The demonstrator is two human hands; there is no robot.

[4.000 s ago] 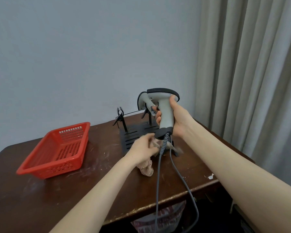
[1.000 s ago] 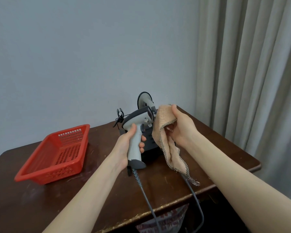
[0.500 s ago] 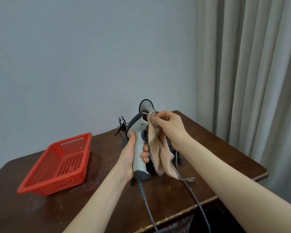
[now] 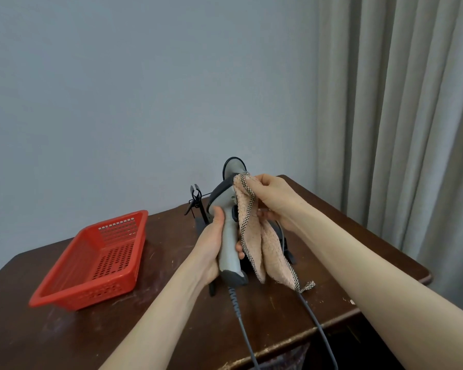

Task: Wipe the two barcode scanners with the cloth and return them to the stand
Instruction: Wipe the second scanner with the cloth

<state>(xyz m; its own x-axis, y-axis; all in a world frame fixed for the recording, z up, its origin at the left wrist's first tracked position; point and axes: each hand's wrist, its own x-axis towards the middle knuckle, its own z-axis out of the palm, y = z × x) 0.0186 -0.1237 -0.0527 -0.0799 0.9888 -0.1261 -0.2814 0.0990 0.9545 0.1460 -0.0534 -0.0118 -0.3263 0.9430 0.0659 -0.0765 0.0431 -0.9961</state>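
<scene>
Far left on the desk (image 4: 64, 340): red basket (image 4: 96, 260), nothing visible in it, well apart from the work.

Center: left hand (image 4: 211, 249) has its fingers wrapped round the grip of a grey scanner (image 4: 226, 236), held upright over the desk, head at top w/ its dark cap tipped away toward the wall, cable (image 4: 241, 324) trailing down off the front edge. Long axis approx vertical. Just behind it the black stand (image 4: 201, 212), mostly hidden. A 2nd scanner (image 4: 234, 165) shows behind; only its head is seen, prob. seated in the stand, can't confirm.

Right: right hand (image 4: 274, 198) pinches the pink cloth (image 4: 257, 236) near its top edge, fingers closed on it; the rest hangs loose alongside the grip, checked hem dangling near the desk.

Key relation: cloth sits right against the scanner's head on its right side, so the right hand does the wiping while the left just steadies. Next stroke prob. runs down the grip's long axis. Looks like wiping of this one is underway; return to stand not yet done.
</scene>
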